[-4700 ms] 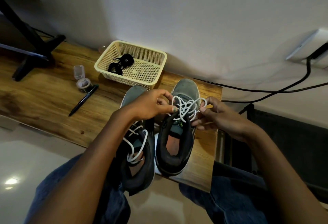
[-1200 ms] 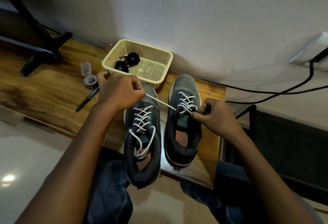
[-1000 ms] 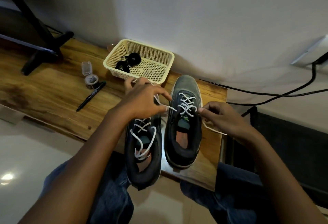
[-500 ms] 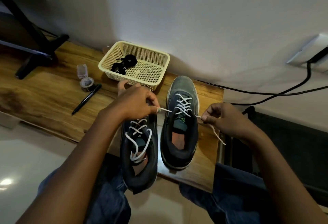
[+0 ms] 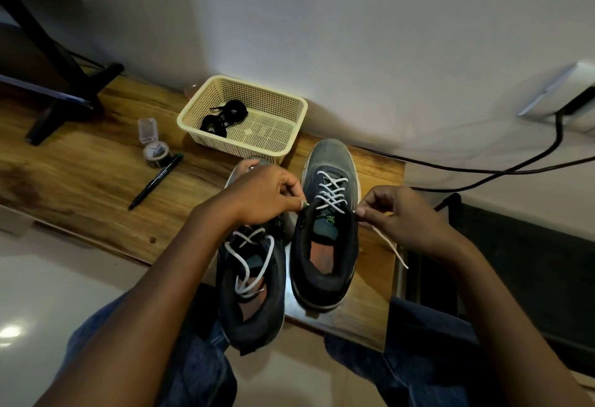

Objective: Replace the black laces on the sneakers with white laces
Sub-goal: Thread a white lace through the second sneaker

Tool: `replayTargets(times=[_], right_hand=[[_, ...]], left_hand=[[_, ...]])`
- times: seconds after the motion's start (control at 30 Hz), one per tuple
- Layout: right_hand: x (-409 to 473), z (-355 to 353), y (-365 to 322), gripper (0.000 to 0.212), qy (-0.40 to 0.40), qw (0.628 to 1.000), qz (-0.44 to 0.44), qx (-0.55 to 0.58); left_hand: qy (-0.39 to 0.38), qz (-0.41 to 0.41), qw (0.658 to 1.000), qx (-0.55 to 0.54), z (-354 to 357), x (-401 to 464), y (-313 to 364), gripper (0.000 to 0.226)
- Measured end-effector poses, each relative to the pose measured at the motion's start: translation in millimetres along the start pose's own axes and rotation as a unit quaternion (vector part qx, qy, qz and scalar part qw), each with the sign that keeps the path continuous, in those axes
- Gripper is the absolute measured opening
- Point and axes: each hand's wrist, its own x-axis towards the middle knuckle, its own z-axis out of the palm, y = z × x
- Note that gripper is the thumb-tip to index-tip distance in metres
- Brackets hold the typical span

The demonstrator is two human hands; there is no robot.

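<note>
Seen from above, a seated person in blue jeans works on two grey sneakers that stand side by side on a wooden table [image 5: 80, 181], toes pointing away toward a white wall. The right sneaker [image 5: 325, 245] is threaded with a white lace [image 5: 331, 192] in neat crosses over its tongue. The left hand [image 5: 264, 197] has its fingers curled and pinches one end of that lace at the shoe's left edge, near the top eyelets. The right hand [image 5: 402, 216] pinches the other end at the shoe's right edge, and a loose tail of lace hangs down below it across the table. The left sneaker [image 5: 251, 294] sits just beside the right one, its heel overhanging the near table edge, with its own white lace lying loose in loops over the opening; the left hand and wrist cover its front half. Behind the sneakers, touching the wall side of the table, stands a cream plastic basket [image 5: 289, 136] holding the black laces [image 5: 225, 115], bundled together. To the basket's left lie a small clear container [image 5: 147, 129], a roll of tape [image 5: 156, 154] and a black pen [image 5: 156, 181]. A black cable [image 5: 483, 178] runs along the wall at the right.
</note>
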Motion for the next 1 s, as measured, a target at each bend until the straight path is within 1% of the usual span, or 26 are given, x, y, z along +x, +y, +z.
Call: replayTargets(times=[0.23,0.37,0.57,0.63,0.7,0.77,0.8,0.87,0.93,1.0], right_hand=[[-0.3,-4.6,3.2,0.013,-0.011,1.000,0.012,0.000],[-0.7,-5.8,3.7,0.016,-0.014,1.000,0.007,-0.003],[-0.2,-5.4,4.1,0.010,-0.024,0.999,0.015,0.020],[-1.2,-6.8,4.0,0.010,-0.037,0.998,0.023,0.040],[-4.2,-12.9,3.9,0.015,-0.062,0.996,0.036,0.047],[-8.1,-21.6,3.3,0.018,-0.066,0.995,0.046,0.062],[-9.9,-25.9,2.6,0.018,-0.053,0.995,0.047,0.077],[-12.4,-31.6,-2.9,0.015,0.001,0.990,0.043,0.137],[-14.0,-34.2,-13.5,0.014,0.053,0.969,0.031,0.241],[-14.9,-36.1,-25.0,0.016,0.081,0.936,0.007,0.344]], left_hand=[[-0.033,-0.016,0.999,-0.018,-1.0,0.1,0.9,0.014],[-0.033,-0.025,0.999,-0.010,-2.9,-0.5,2.2,0.015],[-0.038,-0.028,0.999,0.009,-3.7,-2.0,5.0,0.017],[-0.046,-0.028,0.998,-0.012,-4.0,-3.0,5.5,0.017],[-0.047,-0.035,0.997,-0.050,-6.5,-4.1,5.2,0.019],[-0.004,-0.033,0.996,-0.077,-11.4,-4.9,2.6,0.022],[0.024,-0.031,0.994,-0.098,-13.5,-5.1,1.5,0.023],[0.075,-0.026,0.985,-0.151,-17.9,-4.6,2.3,0.020],[0.114,-0.011,0.967,-0.226,-23.3,-5.2,9.3,0.013],[0.142,0.016,0.938,-0.315,-28.7,-5.8,19.3,0.008]])
